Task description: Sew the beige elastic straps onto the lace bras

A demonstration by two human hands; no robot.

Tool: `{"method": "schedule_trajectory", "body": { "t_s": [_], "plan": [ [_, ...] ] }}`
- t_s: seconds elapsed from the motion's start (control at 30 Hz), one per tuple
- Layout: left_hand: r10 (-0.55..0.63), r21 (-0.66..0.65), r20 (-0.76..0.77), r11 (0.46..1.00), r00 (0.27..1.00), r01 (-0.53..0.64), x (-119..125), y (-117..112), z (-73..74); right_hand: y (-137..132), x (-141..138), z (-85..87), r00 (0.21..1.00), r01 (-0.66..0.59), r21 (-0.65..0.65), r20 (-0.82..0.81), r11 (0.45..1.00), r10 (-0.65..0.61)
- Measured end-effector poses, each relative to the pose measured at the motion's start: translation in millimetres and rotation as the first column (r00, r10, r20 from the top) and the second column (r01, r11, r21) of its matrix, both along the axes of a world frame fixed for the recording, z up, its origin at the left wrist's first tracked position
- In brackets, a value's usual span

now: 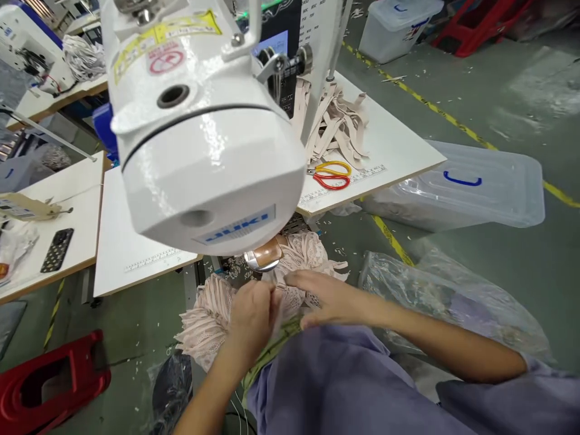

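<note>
Below the machine head, pale pink lace fabric [207,317] lies in gathered bunches over a narrow arm with a shiny metal tip [265,257]. My left hand [254,311] is closed, gripping a piece of this lace just in front of the tip. To its right is my right hand [333,296], its fingertips touching the lace beside my left fist. Its thumb is apart from the fingers, and lace shows in the gap. The fingers' undersides are hidden. The white sewing machine head [212,163] hangs above both hands and hides the needle area.
Red-and-yellow-handled scissors [333,175] and a pile of pale strips [339,124] lie on the white table [399,151]. A lidded plastic bin [489,187] and clear plastic bags [453,302] are on the floor at right. A red stool [86,368] stands lower left; a phone [57,249] lies on the left table.
</note>
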State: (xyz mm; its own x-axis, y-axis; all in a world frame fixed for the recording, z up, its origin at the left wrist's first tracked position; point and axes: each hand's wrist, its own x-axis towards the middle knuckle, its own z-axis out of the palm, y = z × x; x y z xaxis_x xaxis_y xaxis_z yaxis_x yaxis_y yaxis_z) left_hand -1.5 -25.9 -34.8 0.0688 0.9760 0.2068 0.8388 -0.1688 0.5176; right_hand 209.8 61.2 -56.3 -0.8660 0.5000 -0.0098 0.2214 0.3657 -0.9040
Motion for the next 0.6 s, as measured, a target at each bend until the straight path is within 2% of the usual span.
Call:
{"method": "schedule_trajectory", "body": {
  "t_s": [0.07,0.17,0.23,0.3,0.37,0.47,0.6],
  "plan": [
    [-0.016,0.003,0.058,1.0,0.998,0.016,18,2,7.6,-9,-9,4.2,0.988,0.101,-0.162,-0.1,0.982,-0.118],
    [0.103,-0.124,0.311,0.99,0.945,-0.067,38,10,24.4,-5,-20,19.2,0.913,0.282,-0.384,-0.176,0.88,-0.369],
    [0.235,-0.246,0.489,0.961,0.84,-0.126,45,16,34.0,3,-26,30.9,0.863,0.377,-0.418,-0.165,0.826,-0.477],
    [0.337,-0.304,0.557,0.933,0.759,-0.191,47,21,39.2,15,-32,40.2,0.834,0.429,-0.41,-0.162,0.805,-0.527],
    [0.388,-0.29,0.513,0.918,0.766,-0.271,43,21,39.2,30,-37,45.3,0.823,0.459,-0.377,-0.162,0.805,-0.545],
    [0.409,-0.147,0.338,0.912,0.847,-0.382,33,18,32.5,54,-43,46.6,0.83,0.482,-0.298,-0.147,0.824,-0.538],
    [0.307,0.052,0.081,0.949,0.948,-0.312,20,18,21.6,79,-51,46.6,0.871,0.432,-0.214,-0.153,0.876,-0.466]
  ]
}}
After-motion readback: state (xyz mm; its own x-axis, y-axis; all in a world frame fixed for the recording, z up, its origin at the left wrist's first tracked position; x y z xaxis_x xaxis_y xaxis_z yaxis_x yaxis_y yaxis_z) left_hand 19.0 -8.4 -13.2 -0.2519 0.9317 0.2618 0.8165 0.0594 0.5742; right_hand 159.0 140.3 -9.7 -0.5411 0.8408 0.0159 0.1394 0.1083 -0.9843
